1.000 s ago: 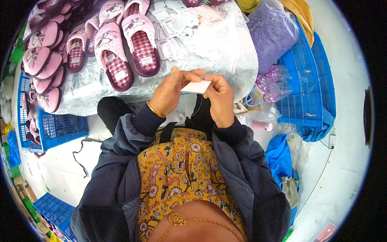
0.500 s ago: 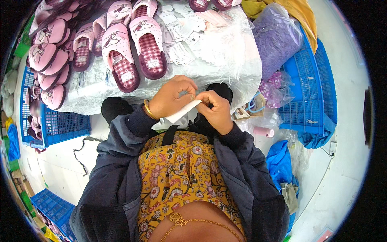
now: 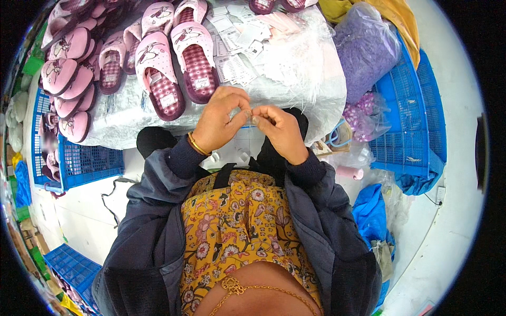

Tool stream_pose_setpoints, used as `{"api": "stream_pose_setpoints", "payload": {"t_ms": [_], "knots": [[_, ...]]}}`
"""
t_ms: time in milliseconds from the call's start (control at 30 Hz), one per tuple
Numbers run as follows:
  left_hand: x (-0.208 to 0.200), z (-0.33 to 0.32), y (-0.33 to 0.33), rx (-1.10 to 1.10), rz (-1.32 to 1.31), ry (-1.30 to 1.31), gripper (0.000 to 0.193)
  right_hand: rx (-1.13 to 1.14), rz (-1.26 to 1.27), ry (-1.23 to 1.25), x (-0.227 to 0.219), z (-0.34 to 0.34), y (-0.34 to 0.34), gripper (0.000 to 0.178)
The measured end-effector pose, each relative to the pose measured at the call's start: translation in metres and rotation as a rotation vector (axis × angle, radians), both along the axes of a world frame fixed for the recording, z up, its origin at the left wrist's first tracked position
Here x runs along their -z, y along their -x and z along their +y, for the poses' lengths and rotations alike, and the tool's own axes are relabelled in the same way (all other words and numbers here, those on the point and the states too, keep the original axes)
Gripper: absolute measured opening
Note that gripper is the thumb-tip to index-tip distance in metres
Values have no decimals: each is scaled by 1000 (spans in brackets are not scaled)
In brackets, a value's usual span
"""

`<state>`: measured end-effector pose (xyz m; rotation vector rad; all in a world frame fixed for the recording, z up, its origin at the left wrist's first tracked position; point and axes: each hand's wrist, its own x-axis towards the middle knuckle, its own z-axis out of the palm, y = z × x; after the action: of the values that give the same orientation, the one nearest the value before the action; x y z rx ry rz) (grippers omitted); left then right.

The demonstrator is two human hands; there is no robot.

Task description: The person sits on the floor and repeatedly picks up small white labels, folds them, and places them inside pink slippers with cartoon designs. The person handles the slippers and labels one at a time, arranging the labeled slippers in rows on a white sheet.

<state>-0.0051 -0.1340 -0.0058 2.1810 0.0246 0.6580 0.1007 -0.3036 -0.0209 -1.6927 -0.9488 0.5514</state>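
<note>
Head view, with the fingertips taken as the clock's centre, showed the bare left hand (image 3: 219, 122) and the bare right hand (image 3: 283, 136) meeting over the near edge of a desk (image 3: 312, 90) wrapped in clear, crinkled plastic. Each hand's thumb and forefinger were drawn together in a fine pinch, the two sets of tips almost meeting; whether they touched, or gripped something thin between them, was too small to tell.

Nearest the left hand, at ten o'clock, lay a pale pink fabric slipper with a maroon sole and checked insole (image 3: 201, 81). Its matching slipper (image 3: 163, 97) sat between nine and ten, beside it. Loose white printed paper tags (image 3: 233, 69) were spread at eleven. Farther off, a fuzzy purple bundle in clear plastic (image 3: 365, 52) stood at two, and a small pink cylinder (image 3: 349, 173) at four.

For such close fingertip work, a light, even pinch seemed better than a hard squeeze, with one hand steady while the other made small adjustments. Keeping the knuckles low would have left the tips in plain sight, and a little room from the nearest slipper's heel would have spared it a knock.
</note>
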Motion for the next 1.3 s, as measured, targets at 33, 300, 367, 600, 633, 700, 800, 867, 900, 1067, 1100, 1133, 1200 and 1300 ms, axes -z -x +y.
{"api": "stream_pose_setpoints", "payload": {"t_ms": [33, 300, 367, 600, 633, 700, 800, 867, 900, 1067, 1100, 1133, 1200, 1300], "knots": [[0, 3, -1, -13, -19, -34, 13, 15, 39, -4, -3, 4, -2, 18], [-8, 35, -18, -407, 12, -687, 30, 73, -597, -44, -3, 78, -35, 20], [-4, 40, -17, -434, 9, -683, 31, 56, -784, -56, 3, 89, -39, 21], [3, 44, -7, -440, 28, -634, 28, -97, -1012, 122, 8, 109, -55, 6], [3, 44, -7, -438, 26, -623, 28, -82, -1030, 62, 9, 108, -55, 5], [2, 43, -5, -435, 25, -600, 27, -53, -1064, -61, 11, 105, -53, 4], [2, 42, -3, -432, 16, -559, 28, 10, -1062, -119, 10, 97, -45, 7], [2, 42, -4, -430, -6, -541, 28, 10, -1050, -112, 12, 92, -42, 8], [3, 41, -4, -429, -15, -531, 28, 10, -1042, -108, 13, 88, -40, 8], [-9, 25, 6, -422, -63, -270, 18, 103, -995, -217, 4, 61, -24, 14], [-10, 20, 11, -402, -42, -148, 16, 131, -969, -233, -2, 52, -19, 16], [-8, 16, 16, -372, -9, -31, 18, 129, -933, -269, -7, 44, -14, 15], [-7, 8, 21, -263, 202, 461, 22, 118, -931, -268, -18, 27, 0, 16], [-11, -5, 20, -178, 367, 907, 27, 64, -907, -304, -17, 13, 13, 21]]}}
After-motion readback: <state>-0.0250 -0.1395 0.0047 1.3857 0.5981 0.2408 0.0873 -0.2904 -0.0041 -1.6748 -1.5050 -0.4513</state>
